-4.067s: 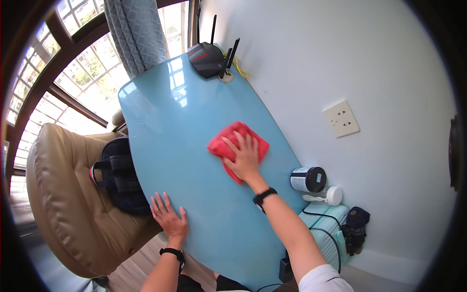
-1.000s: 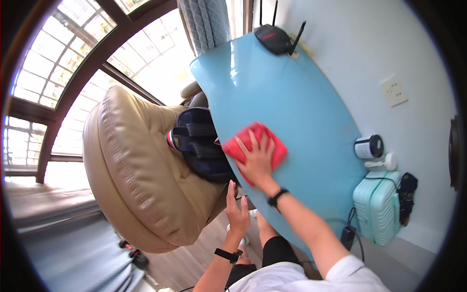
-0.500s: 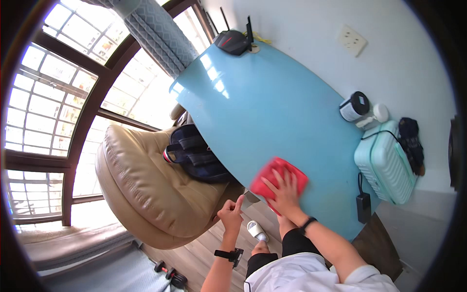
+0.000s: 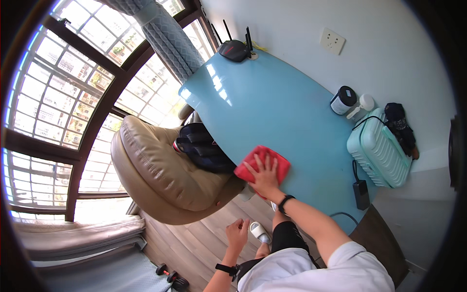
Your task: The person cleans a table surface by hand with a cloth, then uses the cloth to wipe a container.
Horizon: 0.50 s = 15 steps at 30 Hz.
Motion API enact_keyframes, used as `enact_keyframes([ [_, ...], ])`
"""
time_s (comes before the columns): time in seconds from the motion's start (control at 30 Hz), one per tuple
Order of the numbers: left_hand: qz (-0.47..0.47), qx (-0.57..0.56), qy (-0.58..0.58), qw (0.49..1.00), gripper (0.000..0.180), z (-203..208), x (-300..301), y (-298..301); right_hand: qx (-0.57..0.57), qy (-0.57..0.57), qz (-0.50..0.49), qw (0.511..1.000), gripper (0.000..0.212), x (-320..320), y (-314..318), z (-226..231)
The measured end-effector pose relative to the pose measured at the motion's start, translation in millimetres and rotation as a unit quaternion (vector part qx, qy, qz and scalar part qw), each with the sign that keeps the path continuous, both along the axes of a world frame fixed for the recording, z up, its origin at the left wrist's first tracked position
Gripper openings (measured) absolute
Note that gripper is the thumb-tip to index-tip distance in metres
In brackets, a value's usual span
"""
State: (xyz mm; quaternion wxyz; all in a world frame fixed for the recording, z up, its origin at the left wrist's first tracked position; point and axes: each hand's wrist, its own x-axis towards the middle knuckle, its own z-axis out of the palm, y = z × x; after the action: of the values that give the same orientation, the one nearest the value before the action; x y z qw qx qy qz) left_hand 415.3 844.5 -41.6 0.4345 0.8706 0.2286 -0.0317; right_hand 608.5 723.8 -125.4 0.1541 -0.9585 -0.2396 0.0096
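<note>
My right hand [image 4: 266, 176] lies flat with fingers spread on a folded red cloth [image 4: 281, 168], pressing it to the blue table top [image 4: 272, 97]. The cloth sits at the table's near left edge, and a corner of it hangs over the rim. Off the table, my left hand [image 4: 237, 232] is held low over the floor with its fingers curled in, and nothing shows in it.
A beige leather armchair [image 4: 151, 160] with a dark backpack [image 4: 202, 148] stands against the table's left side. A black router [image 4: 234, 50] is at the far end. On the right are a mint case [image 4: 377, 146], a dark-lidded canister [image 4: 344, 100] and a black power adapter [image 4: 360, 194].
My right hand and the red cloth have slid left toward the table's edge. My left hand has dropped lower, and its raised finger has curled in. The whole view has shifted slightly.
</note>
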Motion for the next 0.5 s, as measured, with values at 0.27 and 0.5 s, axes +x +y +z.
enact_keyframes([
  [0.27, 0.105, -0.074, 0.013, 0.992, 0.016, -7.5, 61.1, 2.1, 0.075, -0.009, -0.003, 0.997, 0.080, 90.0, 97.2, -3.2],
  [0.5, 0.072, -0.005, -0.237, 0.969, 0.030, -17.1, 188.4, 2.7, 0.257, 0.036, 0.041, 0.965, 0.095, 64.8, 30.0, -3.7],
])
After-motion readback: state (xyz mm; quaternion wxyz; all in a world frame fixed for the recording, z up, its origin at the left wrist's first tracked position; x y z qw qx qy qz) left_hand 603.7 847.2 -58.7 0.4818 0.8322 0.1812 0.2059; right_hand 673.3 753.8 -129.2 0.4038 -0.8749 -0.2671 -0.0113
